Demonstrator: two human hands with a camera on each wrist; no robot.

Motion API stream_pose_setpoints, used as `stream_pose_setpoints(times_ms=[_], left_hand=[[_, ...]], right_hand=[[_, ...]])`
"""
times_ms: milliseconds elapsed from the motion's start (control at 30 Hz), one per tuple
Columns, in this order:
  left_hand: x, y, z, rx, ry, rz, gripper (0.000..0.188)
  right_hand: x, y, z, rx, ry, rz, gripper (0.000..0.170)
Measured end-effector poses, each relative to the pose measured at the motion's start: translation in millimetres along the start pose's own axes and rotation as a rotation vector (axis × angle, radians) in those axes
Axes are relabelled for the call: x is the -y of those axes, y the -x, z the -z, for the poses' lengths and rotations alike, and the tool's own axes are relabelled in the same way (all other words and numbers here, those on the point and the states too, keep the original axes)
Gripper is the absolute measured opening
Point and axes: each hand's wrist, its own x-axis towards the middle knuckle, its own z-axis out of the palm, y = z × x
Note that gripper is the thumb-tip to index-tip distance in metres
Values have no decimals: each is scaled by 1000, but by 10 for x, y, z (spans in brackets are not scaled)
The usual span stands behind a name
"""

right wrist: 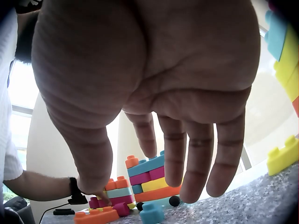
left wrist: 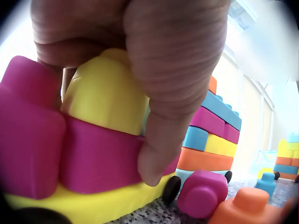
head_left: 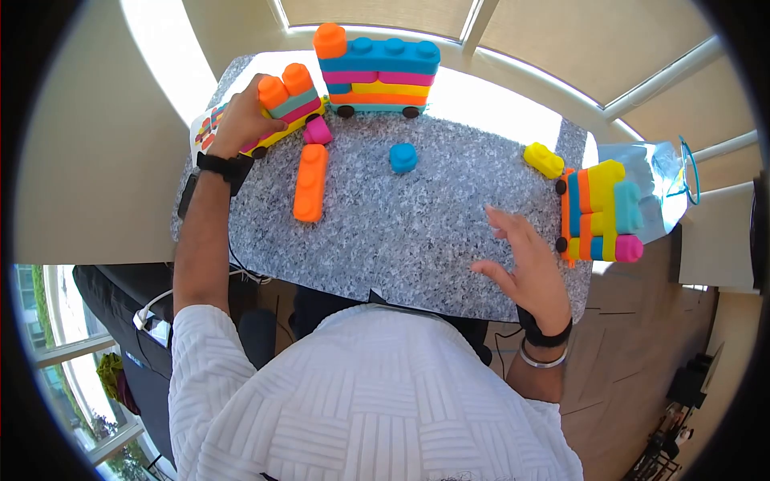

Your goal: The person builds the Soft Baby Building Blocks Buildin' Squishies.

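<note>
At the table's left, my left hand grips a toy block car with a yellow wheeled base. In the left wrist view, its thumb presses on a magenta block and its fingers reach over a yellow block; some fingertips are hidden. Orange studs top the car's far end. A loose magenta block and a long orange block lie beside it. My right hand is held over the table's right side, fingers spread and holding nothing. Near it stands another wheeled block car.
A tall block car stands at the back of the granite-look table. A small blue block sits mid-table, and a yellow block lies near the right car. A clear plastic bag is beyond the right edge.
</note>
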Motion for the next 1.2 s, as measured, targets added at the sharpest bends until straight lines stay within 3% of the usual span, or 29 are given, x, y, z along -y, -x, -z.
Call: stream_pose_setpoints(times_ms=[133,233,300,367,400,467,500,533,600,667,700,767,833,900,967,1033,1200], left_hand=[[63,-5,46,70,23,23,93],[-174,-14,236,65,-54,35,105],[-425,-91,384,-136,1,-144,112],[-690,-223,479,-163,-45,-297,106],[-771,-342,507,-168,-98,-423,97],[-896,-568,407,-199,-140,-495,94],[-973,-682,381,-226,-196,-563,91],[-1062,-778,377,-151,-207,-505,88],[-1111,-899,145,-156,-245,-510,87],[-1361,-874,-22,-135,-266,-509,82],[-1530,-851,-100,-140,-265,-516,82],[-1858,-784,-335,-96,-142,-730,76],[-2302,-730,-634,111,52,-796,72],[-2738,-622,-1007,313,177,-773,70],[-3108,-598,-1441,371,82,-832,68],[-3520,-577,-1973,454,9,-781,65],[-3715,-567,-2754,339,-109,-641,46]], right_hand=[[-51,31,23,-20,-13,0,75],[-16,120,275,-84,90,-26,69],[-53,242,515,-317,215,-123,63],[-194,371,736,-554,424,-132,58],[-302,425,821,-553,439,-137,58],[-577,519,889,-923,585,-314,65],[-732,572,885,-930,592,-308,65],[-893,628,854,-914,642,-385,69],[-952,659,832,-907,694,-463,73],[-898,628,821,-845,360,-660,80],[-896,599,839,-853,361,-660,80],[-876,596,821,-806,377,-736,76],[-876,526,766,-827,382,-755,75],[-933,471,741,-852,388,-751,74],[-1067,482,692,-885,403,-683,72],[-1202,490,659,-913,380,-650,71],[-1336,479,590,-975,288,-543,67]])
